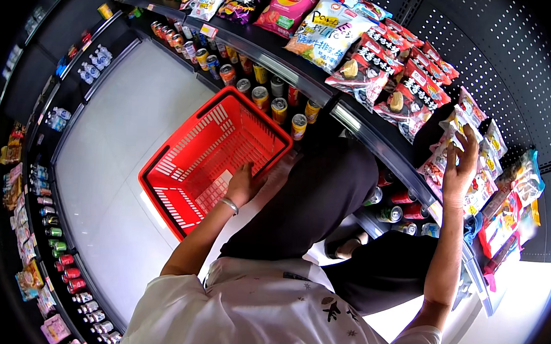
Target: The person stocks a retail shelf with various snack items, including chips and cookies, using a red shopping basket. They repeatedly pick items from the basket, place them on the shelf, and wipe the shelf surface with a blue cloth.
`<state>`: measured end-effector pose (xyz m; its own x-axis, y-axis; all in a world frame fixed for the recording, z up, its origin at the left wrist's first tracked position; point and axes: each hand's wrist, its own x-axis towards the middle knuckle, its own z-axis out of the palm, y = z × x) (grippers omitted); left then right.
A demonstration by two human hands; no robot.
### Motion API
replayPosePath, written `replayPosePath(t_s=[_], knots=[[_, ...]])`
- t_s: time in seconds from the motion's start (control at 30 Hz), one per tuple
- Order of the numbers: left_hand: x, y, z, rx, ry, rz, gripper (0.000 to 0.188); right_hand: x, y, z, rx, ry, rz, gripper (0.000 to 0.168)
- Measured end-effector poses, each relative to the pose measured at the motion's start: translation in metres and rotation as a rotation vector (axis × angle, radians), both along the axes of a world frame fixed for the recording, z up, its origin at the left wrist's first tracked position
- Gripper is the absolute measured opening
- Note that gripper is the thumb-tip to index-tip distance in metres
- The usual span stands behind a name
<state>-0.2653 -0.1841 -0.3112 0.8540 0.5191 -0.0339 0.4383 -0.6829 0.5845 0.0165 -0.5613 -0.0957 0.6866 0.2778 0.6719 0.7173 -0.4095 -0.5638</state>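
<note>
A red plastic shopping basket (pixel 192 141) with slotted walls stands before me, its inside showing no goods. My left hand (pixel 244 185), a silver bracelet at its wrist, is at the basket's near right side; whether its fingers grip the rim I cannot tell. On the right, my right hand (pixel 461 167) is raised over the shelf with fingers spread and slightly curled, holding nothing visible. Small pink and white snack bags (pixel 483 184) lie just behind and beside it. Red and black snack bags (pixel 414 102) stand further left on that shelf.
The shelf edge (pixel 377 140) curves across the view above my knees. Drink cans (pixel 279 110) fill the lower shelf behind the basket. Colourful chip bags (pixel 288 7) line the upper shelf. Along the left runs another rack with bottles (pixel 95 64) and red cans (pixel 71 273). Pale floor (pixel 112 129) lies between.
</note>
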Motion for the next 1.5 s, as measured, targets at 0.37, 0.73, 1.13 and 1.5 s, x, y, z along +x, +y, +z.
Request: replayPosePath(t_s=[0.37,0.73,1.13,1.5], knots=[[0.002,-0.016,-0.039,0.060,0.127,-0.137,0.026,-0.015,-0.025,0.022,0.163,0.021,0.033,0.052],[0.025,-0.055,-0.026,-0.019,0.050,-0.375,0.036,0.005,-0.062,0.015,0.145,0.106,-0.348,0.043],[0.234,-0.219,0.200,-0.442,-0.506,-0.831,0.052,-0.004,-0.086,-0.005,-0.037,0.418,-0.422,0.046],[0.294,-0.275,0.182,-0.933,-0.316,-0.686,0.033,0.002,-0.084,-0.022,0.032,0.487,-0.339,0.080]])
